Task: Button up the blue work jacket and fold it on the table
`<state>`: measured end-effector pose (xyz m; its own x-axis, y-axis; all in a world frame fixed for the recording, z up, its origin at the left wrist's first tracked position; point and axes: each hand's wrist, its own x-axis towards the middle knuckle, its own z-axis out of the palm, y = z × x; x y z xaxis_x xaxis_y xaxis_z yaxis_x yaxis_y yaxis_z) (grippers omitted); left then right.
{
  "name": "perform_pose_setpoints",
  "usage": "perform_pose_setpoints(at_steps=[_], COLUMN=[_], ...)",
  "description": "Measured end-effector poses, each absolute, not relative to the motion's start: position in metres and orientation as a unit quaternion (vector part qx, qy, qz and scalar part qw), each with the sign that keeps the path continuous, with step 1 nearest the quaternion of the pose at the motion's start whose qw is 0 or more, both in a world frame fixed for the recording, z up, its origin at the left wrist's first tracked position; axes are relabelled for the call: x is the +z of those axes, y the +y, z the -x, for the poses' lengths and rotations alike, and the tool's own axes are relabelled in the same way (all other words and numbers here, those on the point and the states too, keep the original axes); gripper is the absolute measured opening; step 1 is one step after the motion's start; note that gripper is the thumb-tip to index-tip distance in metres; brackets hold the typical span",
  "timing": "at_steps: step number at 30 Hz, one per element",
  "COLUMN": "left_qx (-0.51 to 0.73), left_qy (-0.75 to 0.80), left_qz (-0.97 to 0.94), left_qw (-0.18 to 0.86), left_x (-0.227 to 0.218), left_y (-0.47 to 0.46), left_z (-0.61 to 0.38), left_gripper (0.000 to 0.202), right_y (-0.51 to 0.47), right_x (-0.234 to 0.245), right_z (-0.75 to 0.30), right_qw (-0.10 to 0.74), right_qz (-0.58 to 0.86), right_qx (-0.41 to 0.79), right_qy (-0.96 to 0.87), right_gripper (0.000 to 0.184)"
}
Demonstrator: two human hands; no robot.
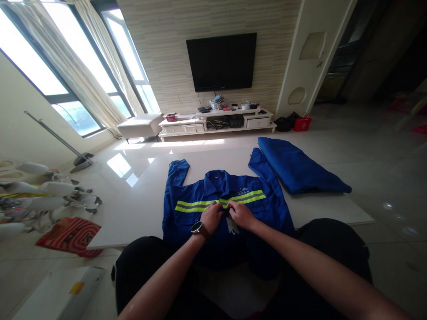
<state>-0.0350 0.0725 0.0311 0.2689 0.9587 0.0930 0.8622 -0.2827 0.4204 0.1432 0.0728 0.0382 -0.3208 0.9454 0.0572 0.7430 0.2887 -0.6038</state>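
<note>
A blue work jacket [187, 195] with a yellow-green reflective stripe lies spread face up on a low white table [147, 195], its hem hanging over the near edge. My left hand [211, 216], with a watch on the wrist, pinches the jacket's front at the centre, just below the stripe. My right hand [240, 214] is closed on the same front seam, touching the left hand. A small pale tag [232, 226] hangs under my right fingers. Both sleeves lie stretched out towards the far side.
A folded blue garment [296, 166] lies on the table's far right. A white TV stand [216, 122] with a wall TV [222, 61] stands ahead. A red bag [68, 235] and white objects lie on the floor at left. My dark-clad knees sit under the table's edge.
</note>
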Motion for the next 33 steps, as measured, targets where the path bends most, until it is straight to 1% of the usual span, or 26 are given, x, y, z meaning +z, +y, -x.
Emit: perform_pose_setpoints(at_steps=[3,6,7,10,14,19,24,29,31,33], left_qx=[0.161,0.159,0.161,0.169,0.181,0.208,0.244,0.262,0.274,0.295], left_qy=[0.582,0.581,0.579,0.576,0.581,0.57,0.561,0.566,0.559,0.55], left_qz=[-0.784,-0.783,-0.784,-0.784,-0.777,-0.772,-0.761,-0.724,-0.713,-0.711], left_qw=[0.143,0.153,0.156,0.159,0.163,0.188,0.218,0.295,0.322,0.324], left_x=[0.037,0.039,0.038,0.033,0.025,0.021,0.015,0.007,0.004,0.003], left_y=[0.072,0.073,0.074,0.076,0.078,0.082,0.087,0.09,0.09,0.089], left_z=[0.035,0.035,0.036,0.037,0.037,0.037,0.038,0.039,0.04,0.04], left_gripper=[0.015,0.019,0.021,0.021,0.017,0.015,0.01,0.006,0.001,0.008], right_y=[0.073,0.07,0.069,0.066,0.068,0.071,0.069,0.068,0.068,0.067], right_x=[0.041,0.042,0.042,0.042,0.04,0.038,0.037,0.039,0.04,0.04], right_z=[-0.144,-0.143,-0.143,-0.144,-0.148,-0.15,-0.149,-0.148,-0.148,-0.148], right_qw=[0.211,0.194,0.183,0.148,0.131,0.142,0.126,0.102,0.093,0.085], right_qz=[0.556,0.563,0.565,0.565,0.566,0.577,0.565,0.559,0.557,0.554], right_qx=[0.23,0.211,0.203,0.169,0.135,0.117,0.108,0.098,0.091,0.086], right_qy=[-0.77,-0.775,-0.779,-0.794,-0.803,-0.796,-0.808,-0.817,-0.82,-0.824], right_gripper=[0.025,0.021,0.022,0.035,0.025,0.023,0.02,0.018,0.018,0.018])
